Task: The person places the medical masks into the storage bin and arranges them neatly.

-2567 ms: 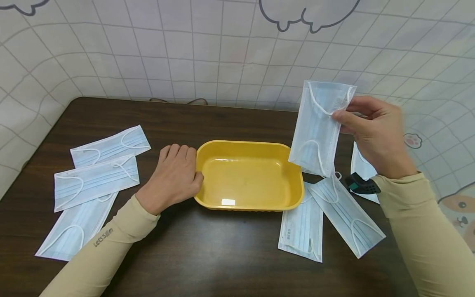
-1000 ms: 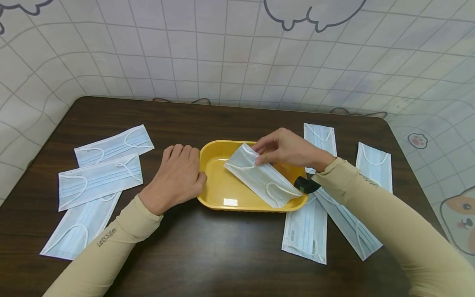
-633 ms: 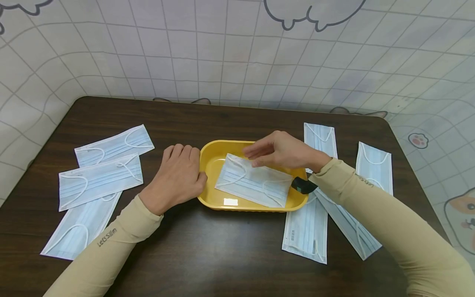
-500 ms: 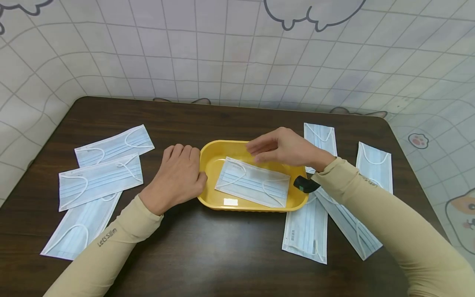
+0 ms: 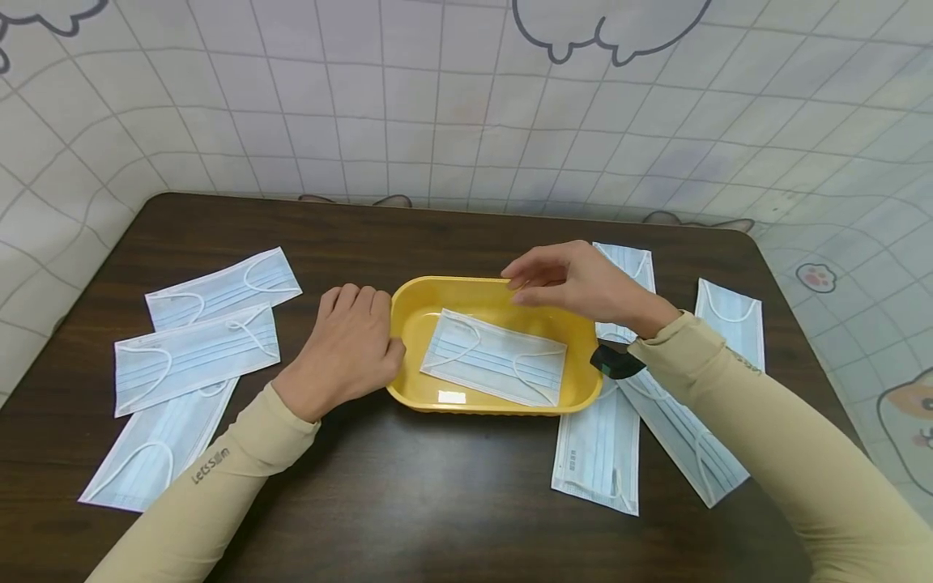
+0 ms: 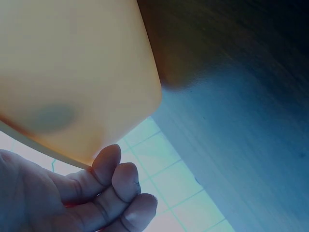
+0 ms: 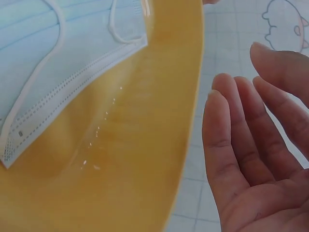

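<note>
My left hand [image 5: 346,348] grips the left rim of a yellow plastic tray [image 5: 477,282]. In the left wrist view, its curled fingers [image 6: 126,181] meet the tray's edge from outside. One pale blue face mask [image 5: 496,359] lies flat in the tray, slightly tilted, with its white ear loops on top. Over the tray's far right side hovers my right hand [image 5: 586,283], fingers relaxed and holding nothing. The right wrist view shows that hand's palm and spread fingers [image 7: 219,140] beside the tray wall, apart from the mask [image 7: 58,53].
Three overlapping masks [image 5: 197,356] lie on the dark wooden table [image 5: 437,494] left of the tray. Several more lie to the right, including one mask [image 5: 598,461] partly under the tray's corner and another mask [image 5: 731,320] farther out. A grid-patterned curtain [image 5: 408,97] hangs behind the table.
My right hand has carried a mask from the right into the tray and let it go. It then rose slightly and moved right. The left hand has kept its hold on the rim.
</note>
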Demonstrator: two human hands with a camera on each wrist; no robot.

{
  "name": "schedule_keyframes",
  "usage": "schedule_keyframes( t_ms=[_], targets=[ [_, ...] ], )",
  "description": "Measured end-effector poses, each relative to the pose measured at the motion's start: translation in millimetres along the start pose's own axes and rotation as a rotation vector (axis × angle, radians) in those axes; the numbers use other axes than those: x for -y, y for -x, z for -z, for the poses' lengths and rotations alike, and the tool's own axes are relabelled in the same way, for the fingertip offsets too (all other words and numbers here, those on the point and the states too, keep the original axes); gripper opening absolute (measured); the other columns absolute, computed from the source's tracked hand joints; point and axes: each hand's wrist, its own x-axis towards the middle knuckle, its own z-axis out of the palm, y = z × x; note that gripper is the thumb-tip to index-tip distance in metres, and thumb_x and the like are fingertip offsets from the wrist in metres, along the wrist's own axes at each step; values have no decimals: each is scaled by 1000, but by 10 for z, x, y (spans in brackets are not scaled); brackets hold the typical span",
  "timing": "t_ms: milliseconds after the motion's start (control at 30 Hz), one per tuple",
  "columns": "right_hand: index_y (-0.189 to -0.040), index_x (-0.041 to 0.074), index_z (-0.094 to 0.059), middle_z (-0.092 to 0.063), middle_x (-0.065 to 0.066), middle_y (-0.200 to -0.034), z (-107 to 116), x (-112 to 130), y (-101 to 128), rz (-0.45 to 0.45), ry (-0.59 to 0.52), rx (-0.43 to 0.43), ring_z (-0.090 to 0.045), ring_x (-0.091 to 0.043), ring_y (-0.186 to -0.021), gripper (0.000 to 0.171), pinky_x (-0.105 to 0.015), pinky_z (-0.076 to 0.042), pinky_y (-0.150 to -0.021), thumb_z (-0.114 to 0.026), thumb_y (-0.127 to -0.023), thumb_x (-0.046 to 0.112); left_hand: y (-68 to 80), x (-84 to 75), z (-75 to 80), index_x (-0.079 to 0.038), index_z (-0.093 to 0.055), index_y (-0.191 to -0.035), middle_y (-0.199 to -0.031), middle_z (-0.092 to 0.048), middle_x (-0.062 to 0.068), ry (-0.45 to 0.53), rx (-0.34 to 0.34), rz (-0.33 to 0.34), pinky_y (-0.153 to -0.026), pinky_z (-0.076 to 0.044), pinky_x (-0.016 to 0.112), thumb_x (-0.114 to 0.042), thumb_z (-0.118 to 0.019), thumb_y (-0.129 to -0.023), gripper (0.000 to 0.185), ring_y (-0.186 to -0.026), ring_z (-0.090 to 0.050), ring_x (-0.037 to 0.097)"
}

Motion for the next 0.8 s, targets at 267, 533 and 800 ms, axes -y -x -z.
schedule_keyframes(
  t_ms=[267,533,800],
  targets=[
    [-122,19,-73,-76,-5,-114,112,-39,177,-31,-45,-100,-72,-17,-97,30,-24,-57,-87,-78,-92,24,-3,-11,-2,0,-53,-92,-84,-49,12,-1,18,7,-98,-37,53,-22,-49,-90,23,-93,-46,34],
    [-124,21,-72,-75,-2,-114,195,-92,360,-78,-78,-170,-73,-17,-97,33,-24,-60,-86,-79,-92,24,3,-13,2,1,-54,-96,-86,-51,12,5,38,11,-99,-36,54,-23,-48,-90,25,-95,-45,34],
    [-125,22,-71,-75,-8,-116,273,-158,548,-122,-82,-257,-72,-14,-98,35,-21,-59,-86,-79,-91,26,-3,-16,12,1,-54,-96,-86,-50,12,9,48,16,-98,-36,54,-24,-49,-90,26,-94,-45,34]
  ],
)
